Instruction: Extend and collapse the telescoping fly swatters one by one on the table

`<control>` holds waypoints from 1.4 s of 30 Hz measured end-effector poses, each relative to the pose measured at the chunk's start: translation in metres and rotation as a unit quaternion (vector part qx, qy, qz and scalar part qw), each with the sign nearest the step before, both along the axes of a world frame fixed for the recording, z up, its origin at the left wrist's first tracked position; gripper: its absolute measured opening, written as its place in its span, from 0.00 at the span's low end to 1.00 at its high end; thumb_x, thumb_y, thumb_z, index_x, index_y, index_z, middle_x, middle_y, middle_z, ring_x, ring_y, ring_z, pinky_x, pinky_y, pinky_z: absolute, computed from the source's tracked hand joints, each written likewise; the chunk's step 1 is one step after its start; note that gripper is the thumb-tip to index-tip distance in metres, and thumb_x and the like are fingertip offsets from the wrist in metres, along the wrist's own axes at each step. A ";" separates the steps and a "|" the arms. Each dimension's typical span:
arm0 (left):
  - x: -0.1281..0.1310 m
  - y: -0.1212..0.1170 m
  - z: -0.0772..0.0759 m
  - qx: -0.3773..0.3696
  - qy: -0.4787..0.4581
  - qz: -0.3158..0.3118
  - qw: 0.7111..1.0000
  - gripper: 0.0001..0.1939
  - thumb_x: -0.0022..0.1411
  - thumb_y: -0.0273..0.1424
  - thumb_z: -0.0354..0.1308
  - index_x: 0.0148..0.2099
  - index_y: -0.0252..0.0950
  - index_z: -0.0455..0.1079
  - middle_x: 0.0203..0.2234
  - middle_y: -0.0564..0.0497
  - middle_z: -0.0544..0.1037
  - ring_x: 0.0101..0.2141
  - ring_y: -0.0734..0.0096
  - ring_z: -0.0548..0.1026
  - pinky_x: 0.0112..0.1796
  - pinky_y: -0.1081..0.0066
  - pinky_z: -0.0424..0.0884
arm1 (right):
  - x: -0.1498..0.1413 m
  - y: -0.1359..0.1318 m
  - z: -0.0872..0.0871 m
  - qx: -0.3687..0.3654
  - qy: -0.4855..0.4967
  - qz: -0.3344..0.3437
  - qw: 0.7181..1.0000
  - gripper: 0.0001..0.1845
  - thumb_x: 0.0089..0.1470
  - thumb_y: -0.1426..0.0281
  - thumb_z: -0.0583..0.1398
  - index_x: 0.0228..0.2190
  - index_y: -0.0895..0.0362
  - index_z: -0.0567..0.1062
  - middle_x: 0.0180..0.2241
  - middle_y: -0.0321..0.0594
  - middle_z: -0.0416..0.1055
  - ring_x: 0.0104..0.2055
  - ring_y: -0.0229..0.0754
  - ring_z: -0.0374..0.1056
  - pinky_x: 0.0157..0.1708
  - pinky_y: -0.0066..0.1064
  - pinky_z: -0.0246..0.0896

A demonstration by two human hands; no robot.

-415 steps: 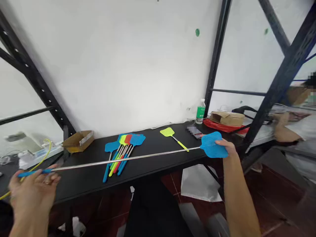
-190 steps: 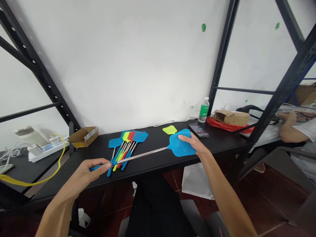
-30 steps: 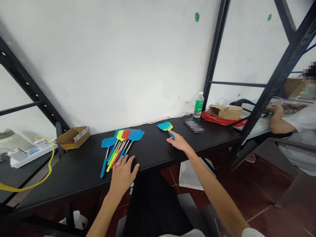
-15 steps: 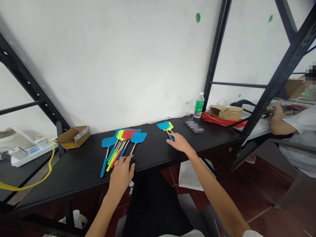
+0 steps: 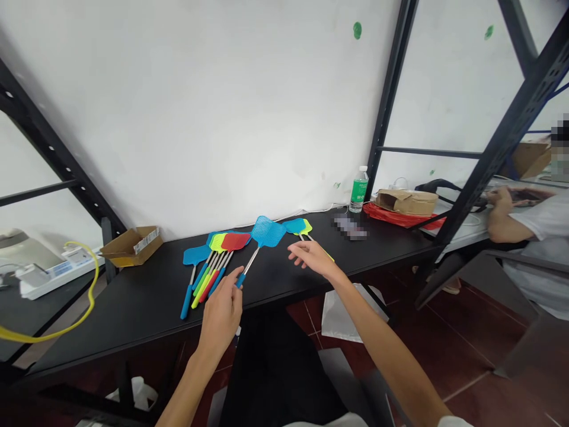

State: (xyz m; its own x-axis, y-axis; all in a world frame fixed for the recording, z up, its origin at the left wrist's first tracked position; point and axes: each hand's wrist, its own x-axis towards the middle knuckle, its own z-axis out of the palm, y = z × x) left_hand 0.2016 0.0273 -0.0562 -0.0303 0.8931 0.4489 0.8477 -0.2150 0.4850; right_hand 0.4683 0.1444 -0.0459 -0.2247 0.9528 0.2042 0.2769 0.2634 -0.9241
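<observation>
My left hand (image 5: 223, 305) is closed around the blue handle of a fly swatter (image 5: 261, 228), its blue mesh head raised toward the wall. Another blue patch overlaps the right side of that head; I cannot tell whether it is a second swatter. Just left of this hand, several fly swatters (image 5: 217, 243) in blue, green, yellow and red lie bunched together, handles toward me. My right hand (image 5: 313, 258) hovers over the table with fingers apart, holding nothing. Behind it rest a blue fly swatter (image 5: 293, 225) and a yellow-green one (image 5: 307, 225), their handles partly hidden by the hand.
On the black table (image 5: 146, 296), an open cardboard box (image 5: 133, 248) stands at the left. A water bottle (image 5: 358, 191) is by the wall at right, near a brown package (image 5: 406, 202) on red plastic. A power strip (image 5: 62, 273) lies far left. Another person (image 5: 528, 231) sits at right.
My left hand has picked up the blue swatter, and its head has swung up and right. My right hand has drawn back slightly left from the swatter handles.
</observation>
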 end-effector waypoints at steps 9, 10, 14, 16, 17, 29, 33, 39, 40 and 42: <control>0.025 -0.013 0.011 -0.021 -0.038 -0.107 0.993 0.22 0.71 0.41 0.46 0.62 0.40 0.65 0.43 0.45 0.78 0.43 0.60 0.77 0.41 0.66 0.70 | -0.065 -0.033 -0.004 -0.153 0.368 0.174 0.901 0.26 0.54 0.48 0.64 0.43 0.56 0.79 0.22 0.30 0.64 0.19 0.31 0.57 0.18 0.24 0.49; 0.026 -0.014 0.011 -0.034 -0.033 -0.109 0.993 0.21 0.71 0.41 0.46 0.61 0.40 0.64 0.38 0.48 0.78 0.38 0.61 0.77 0.37 0.67 0.69 | -0.069 -0.036 -0.005 -0.144 0.385 0.164 0.897 0.26 0.54 0.48 0.64 0.42 0.56 0.79 0.21 0.29 0.62 0.19 0.30 0.56 0.18 0.24 0.48; 0.028 -0.015 0.008 -0.066 -0.027 -0.103 0.992 0.15 0.71 0.39 0.43 0.54 0.41 0.64 0.25 0.56 0.70 0.26 0.66 0.72 0.28 0.70 0.60 | -0.076 -0.042 -0.005 -0.092 0.357 0.128 0.921 0.25 0.54 0.47 0.63 0.34 0.58 0.81 0.21 0.31 0.61 0.20 0.31 0.57 0.18 0.25 0.48; 0.029 -0.016 0.008 -0.066 -0.025 -0.081 0.994 0.11 0.71 0.39 0.44 0.47 0.42 0.64 0.23 0.58 0.68 0.24 0.67 0.70 0.28 0.71 0.58 | -0.077 -0.046 -0.004 -0.061 0.317 0.125 0.938 0.25 0.55 0.47 0.62 0.32 0.58 0.81 0.21 0.33 0.63 0.20 0.31 0.58 0.17 0.25 0.49; 0.030 -0.016 0.008 -0.062 -0.019 -0.068 0.996 0.10 0.70 0.40 0.44 0.44 0.42 0.63 0.23 0.58 0.67 0.23 0.68 0.69 0.28 0.71 0.56 | -0.078 -0.047 -0.004 -0.047 0.297 0.125 0.945 0.25 0.55 0.47 0.62 0.32 0.58 0.81 0.21 0.33 0.64 0.20 0.32 0.59 0.17 0.25 0.50; 0.033 -0.022 0.013 -0.069 0.031 -0.045 0.996 0.19 0.72 0.46 0.42 0.35 0.41 0.66 0.19 0.55 0.66 0.23 0.66 0.69 0.27 0.70 0.51 | -0.086 -0.049 -0.008 -0.036 0.302 0.094 0.948 0.23 0.53 0.49 0.63 0.25 0.57 0.77 0.18 0.32 0.63 0.18 0.32 0.59 0.17 0.25 0.51; 0.032 -0.020 0.017 -0.142 -0.163 -0.136 0.967 0.21 0.70 0.49 0.46 0.30 0.40 0.61 0.16 0.59 0.59 0.19 0.73 0.60 0.24 0.72 0.53 | -0.086 -0.049 -0.007 -0.047 0.327 0.119 0.936 0.23 0.53 0.49 0.64 0.25 0.57 0.77 0.18 0.32 0.63 0.19 0.32 0.58 0.19 0.25 0.52; 0.033 -0.014 0.014 -0.307 -0.428 -0.269 0.806 0.25 0.68 0.53 0.44 0.31 0.38 0.62 0.09 0.62 0.57 0.11 0.78 0.51 0.18 0.74 0.49 | -0.079 -0.052 0.004 -0.063 0.362 0.148 0.918 0.24 0.50 0.47 0.66 0.24 0.57 0.76 0.19 0.32 0.62 0.19 0.32 0.57 0.19 0.26 0.51; 0.034 -0.014 0.012 -0.314 -0.447 -0.277 0.791 0.25 0.68 0.54 0.44 0.31 0.39 0.62 0.09 0.62 0.56 0.11 0.79 0.50 0.17 0.74 0.48 | -0.078 -0.052 0.006 -0.062 0.363 0.148 0.918 0.24 0.50 0.47 0.66 0.24 0.57 0.76 0.19 0.32 0.62 0.19 0.32 0.57 0.19 0.26 0.51; 0.035 -0.014 0.012 -0.308 -0.453 -0.276 0.790 0.25 0.68 0.54 0.45 0.31 0.39 0.61 0.09 0.63 0.56 0.11 0.79 0.50 0.17 0.74 0.48 | -0.077 -0.053 0.009 -0.058 0.361 0.144 0.920 0.25 0.49 0.47 0.66 0.24 0.57 0.75 0.19 0.32 0.62 0.19 0.32 0.58 0.19 0.26 0.51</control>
State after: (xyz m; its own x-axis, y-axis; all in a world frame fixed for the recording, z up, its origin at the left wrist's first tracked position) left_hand 0.2370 0.0133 -0.0444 0.3806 0.9229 -0.0577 -0.0478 0.0819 0.9955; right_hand 0.3917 0.0915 -0.0369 -0.3164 0.9000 0.2997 -0.4855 0.1177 -0.8663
